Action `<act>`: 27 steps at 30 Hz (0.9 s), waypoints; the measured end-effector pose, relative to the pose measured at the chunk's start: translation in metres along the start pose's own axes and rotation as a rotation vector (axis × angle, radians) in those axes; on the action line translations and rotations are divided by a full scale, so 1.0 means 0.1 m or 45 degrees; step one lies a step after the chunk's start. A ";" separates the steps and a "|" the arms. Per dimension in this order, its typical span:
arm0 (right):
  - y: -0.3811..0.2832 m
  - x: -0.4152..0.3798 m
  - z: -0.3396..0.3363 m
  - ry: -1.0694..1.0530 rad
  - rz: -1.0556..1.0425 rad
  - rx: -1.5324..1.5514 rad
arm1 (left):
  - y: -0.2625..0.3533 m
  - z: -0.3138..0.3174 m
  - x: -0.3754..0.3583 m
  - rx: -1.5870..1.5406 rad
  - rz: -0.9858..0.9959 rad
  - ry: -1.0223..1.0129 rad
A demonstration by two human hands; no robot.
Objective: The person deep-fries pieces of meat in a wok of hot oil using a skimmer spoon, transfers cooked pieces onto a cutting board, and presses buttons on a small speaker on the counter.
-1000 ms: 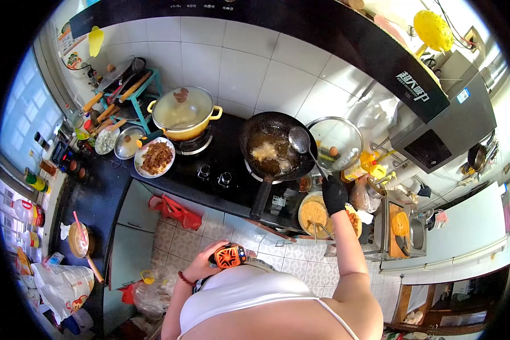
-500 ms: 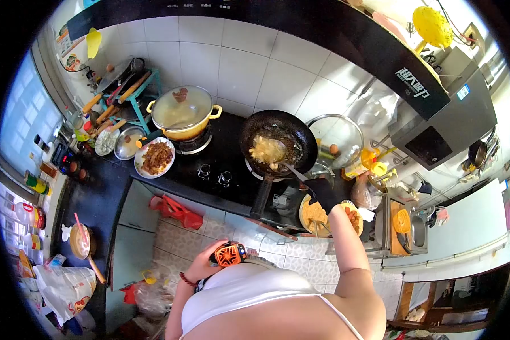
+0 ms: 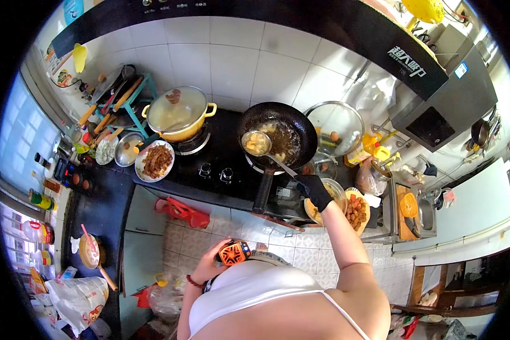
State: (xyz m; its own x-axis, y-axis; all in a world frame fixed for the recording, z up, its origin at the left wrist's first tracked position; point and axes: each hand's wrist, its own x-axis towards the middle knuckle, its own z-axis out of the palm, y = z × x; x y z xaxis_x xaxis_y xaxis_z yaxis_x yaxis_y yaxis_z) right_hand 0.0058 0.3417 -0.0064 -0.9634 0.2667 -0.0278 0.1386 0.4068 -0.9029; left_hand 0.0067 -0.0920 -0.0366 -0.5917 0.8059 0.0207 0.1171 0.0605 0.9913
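Note:
My right hand (image 3: 313, 192), in a black glove, is closed round the handle of a metal ladle (image 3: 256, 143). The ladle's bowl holds pale yellow fried pieces over the left side of a black wok (image 3: 277, 117). Dark oil with a few more pieces shows in the wok, whose handle (image 3: 263, 192) points toward me. My left hand (image 3: 211, 262), ungloved, holds an orange and black device (image 3: 233, 253) against my waist. Below my right wrist sit a bowl (image 3: 335, 195) and a plate of reddish-brown pieces (image 3: 357, 212).
A lidded yellow pot (image 3: 178, 113) stands on the left burner, with a plate of browned strips (image 3: 154, 161) in front of it. A glass lid (image 3: 337, 127) leans right of the wok. The range hood (image 3: 300, 31) hangs above; a small pan (image 3: 90, 251) lies far left.
The ladle has risen from the wok's contents and moved left, now filled with pieces. My gloved hand has shifted slightly left and up. The view has shifted a little.

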 end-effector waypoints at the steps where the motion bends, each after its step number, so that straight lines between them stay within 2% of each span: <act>1: 0.07 0.00 0.01 0.027 -0.190 -0.122 | 0.00 0.00 -0.01 0.012 0.005 -0.002; 3: 0.07 -0.03 0.03 0.062 -0.333 -0.328 | -0.02 -0.01 -0.01 0.035 0.020 -0.003; 5: -0.06 -0.09 0.03 0.078 -0.239 -0.494 | -0.05 -0.01 -0.01 0.060 0.038 -0.008; 8: -0.26 -0.14 0.05 0.273 0.563 0.498 | -0.01 -0.01 0.02 0.091 0.038 0.013; 11: -0.26 -0.20 0.03 0.339 0.476 0.438 | 0.22 0.00 0.06 0.100 0.014 0.050; 14: -0.12 -0.26 0.06 0.405 0.258 0.346 | 0.32 0.01 0.10 0.118 -0.004 0.065; 17: 0.16 -0.23 0.04 0.367 -0.018 0.046 | 0.30 0.00 0.11 0.143 -0.014 0.054; 20: -0.11 -0.28 0.00 0.425 0.039 0.102 | 0.27 0.02 0.12 0.113 -0.028 0.046; 23: -0.40 -0.30 -0.09 0.426 0.294 0.559 | 0.27 0.01 0.14 0.080 -0.052 0.027; 24: -0.27 -0.25 -0.09 0.443 0.341 0.543 | 0.26 0.01 0.14 0.088 -0.049 0.022; 27: 0.01 -0.19 -0.09 0.432 0.053 0.144 | 0.24 0.01 0.14 0.090 -0.049 0.011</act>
State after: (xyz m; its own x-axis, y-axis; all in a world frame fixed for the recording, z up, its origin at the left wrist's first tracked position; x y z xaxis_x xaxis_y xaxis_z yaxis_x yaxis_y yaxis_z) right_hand 0.0267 0.3445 -0.0032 -0.8238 0.5635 0.0614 0.1313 0.2951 -0.9464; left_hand 0.0024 -0.0788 -0.0130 -0.6034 0.7973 -0.0160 0.1499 0.1332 0.9797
